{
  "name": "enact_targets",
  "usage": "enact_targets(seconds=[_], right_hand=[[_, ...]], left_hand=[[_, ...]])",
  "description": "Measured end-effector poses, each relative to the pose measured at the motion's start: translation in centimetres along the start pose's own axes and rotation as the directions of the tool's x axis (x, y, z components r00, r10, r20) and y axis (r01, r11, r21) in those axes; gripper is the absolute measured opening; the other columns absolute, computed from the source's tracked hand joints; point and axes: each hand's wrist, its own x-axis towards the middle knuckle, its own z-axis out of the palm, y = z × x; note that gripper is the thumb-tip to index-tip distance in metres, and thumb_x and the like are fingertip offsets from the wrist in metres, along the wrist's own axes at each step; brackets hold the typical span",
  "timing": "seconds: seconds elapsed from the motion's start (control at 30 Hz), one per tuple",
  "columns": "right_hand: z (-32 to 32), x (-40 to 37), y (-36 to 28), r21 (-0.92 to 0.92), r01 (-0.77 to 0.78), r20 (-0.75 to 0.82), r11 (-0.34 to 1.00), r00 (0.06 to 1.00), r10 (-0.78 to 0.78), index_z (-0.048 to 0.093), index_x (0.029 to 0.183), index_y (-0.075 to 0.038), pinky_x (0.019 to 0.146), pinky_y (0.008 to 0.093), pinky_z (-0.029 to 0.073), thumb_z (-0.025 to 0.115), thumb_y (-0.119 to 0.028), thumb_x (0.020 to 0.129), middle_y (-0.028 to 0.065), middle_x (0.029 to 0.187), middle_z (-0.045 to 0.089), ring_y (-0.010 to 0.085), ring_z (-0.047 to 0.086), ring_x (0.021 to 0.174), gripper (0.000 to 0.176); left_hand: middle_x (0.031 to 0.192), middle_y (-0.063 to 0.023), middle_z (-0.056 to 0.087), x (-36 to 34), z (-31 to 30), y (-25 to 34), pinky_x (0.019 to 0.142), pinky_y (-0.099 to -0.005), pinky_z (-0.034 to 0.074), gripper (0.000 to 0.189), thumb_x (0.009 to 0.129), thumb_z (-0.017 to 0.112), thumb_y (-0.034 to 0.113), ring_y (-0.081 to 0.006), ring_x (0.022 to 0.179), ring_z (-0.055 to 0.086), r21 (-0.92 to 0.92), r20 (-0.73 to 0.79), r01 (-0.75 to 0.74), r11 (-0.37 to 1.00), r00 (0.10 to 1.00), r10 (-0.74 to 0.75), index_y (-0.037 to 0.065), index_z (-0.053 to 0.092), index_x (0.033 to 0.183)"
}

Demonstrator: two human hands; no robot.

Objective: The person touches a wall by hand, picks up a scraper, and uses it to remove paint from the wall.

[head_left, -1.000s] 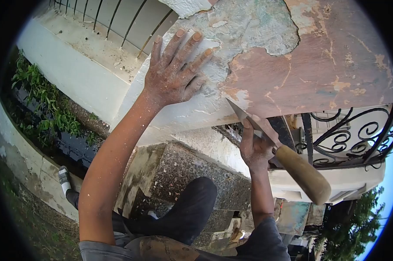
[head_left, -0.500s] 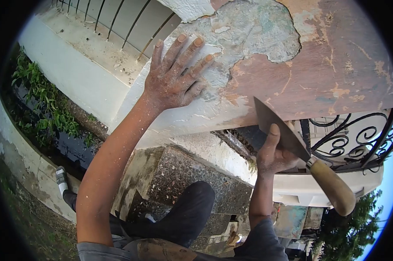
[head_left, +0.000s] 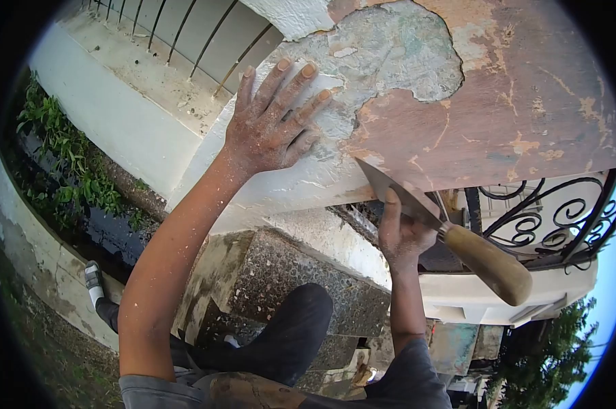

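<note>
While the left hand (head_left: 270, 133) lay with its fingers apart against the wall (head_left: 485, 150), gripping nothing, the right hand (head_left: 411, 225) was clamped on the blade (head_left: 398, 196) of a trowel (head_left: 451, 236), not on its handle (head_left: 490, 266). Its thumb was pressed along the near face of the metal; the other fingers were mostly hidden behind it. The long axis of the trowel ran aslant across the view, from the pointed tip at the upper left to the butt at the lower right. So the tip was directed toward the wall, to the right of the left hand and near it, about where the white paint (head_left: 274, 194) met the pink coat (head_left: 526, 109) – whether it touched the surface, I could not tell. The right hand was the nearer one to this tip.

The blade was thin, flat and tapered, of dull grey metal; the handle was of worn wood, rounded and thicker toward its free end. The white paint looked smooth but wrinkled in some places, while the pink coat was scratched and marked with pale streaks. Above them spread a bare patch (head_left: 410, 58), grey-green and rough, with a ragged, broken outline. Both hands were powdered with pale dust – the left forearm (head_left: 185, 235) carried small flecks also.
</note>
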Motion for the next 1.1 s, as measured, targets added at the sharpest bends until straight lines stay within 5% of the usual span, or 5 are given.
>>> enact_targets(seconds=[0.47, 0.77, 0.87, 0.97, 1.1], right_hand=[[-0.5, -0.1, 0.3, -0.237, 0.102, 0.306, 0.966, 0.952, -0.025, 0.052, 0.092, 0.004, 0.070, 0.0290, 0.047, 0.058, -0.002, 0.079, 0.0123, 0.084, 0.059, 0.0178, 0.058, 0.076, 0.015], [1.4, 0.5, -1.6, 0.274, -0.208, -0.218, 0.939, 0.938, 0.271, 0.051, 0.095, 0.004, 0.070, 0.0263, 0.045, 0.061, 0.000, 0.077, 0.0145, 0.085, 0.060, 0.0186, 0.059, 0.078, 0.021], [1.2, -0.7, -0.2, -0.275, 0.108, 0.175, 0.955, 0.983, -0.061, 0.050, 0.096, 0.005, 0.071, 0.0278, 0.047, 0.060, -0.001, 0.078, 0.0149, 0.086, 0.060, 0.0183, 0.059, 0.077, 0.021], [1.8, 0.2, -1.3, 0.274, -0.180, -0.234, 0.945, 0.940, 0.247, 0.049, 0.098, 0.006, 0.069, 0.0277, 0.047, 0.061, -0.002, 0.078, 0.0143, 0.086, 0.060, 0.0186, 0.059, 0.076, 0.024], [1.0, 0.4, -1.0, -0.208, -0.028, 0.214, 0.978, 0.974, 0.073, 0.048, 0.099, 0.007, 0.071, 0.0304, 0.049, 0.058, -0.002, 0.080, 0.0179, 0.090, 0.059, 0.0192, 0.059, 0.079, 0.023]], left_hand=[[0.138, -0.0047, 0.028, -0.2, -0.1, 0.2, 0.104, -0.0507, 0.010, 0.049, 0.080, 0.048, 0.043, -0.0256, 0.129, 0.022, 0.009, 0.006, -0.025, 1.000, 1.000, 0.025, 0.025, 0.043, 0.125], [0.139, -0.0004, 0.027, 0.0, 0.0, -0.1, 0.105, -0.0506, 0.008, 0.049, 0.079, 0.050, 0.043, -0.0224, 0.129, 0.021, -0.019, 0.003, 0.001, 1.000, 1.000, -0.001, 0.028, 0.043, 0.125], [0.139, -0.0001, 0.027, -0.2, -0.1, 0.1, 0.105, -0.0504, 0.007, 0.050, 0.078, 0.050, 0.043, -0.0225, 0.129, 0.020, -0.037, 0.014, 0.003, 0.999, 1.000, -0.002, 0.028, 0.043, 0.125], [0.139, 0.0000, 0.027, -0.1, 0.0, -0.1, 0.105, -0.0505, 0.008, 0.051, 0.078, 0.051, 0.043, -0.0225, 0.129, 0.020, -0.013, 0.013, -0.003, 1.000, 1.000, 0.003, 0.028, 0.042, 0.126], [0.139, 0.0002, 0.027, -0.1, -0.1, -0.1, 0.105, -0.0509, 0.009, 0.051, 0.078, 0.051, 0.043, -0.0223, 0.129, 0.020, -0.011, 0.008, -0.009, 1.000, 1.000, 0.010, 0.028, 0.042, 0.126]])
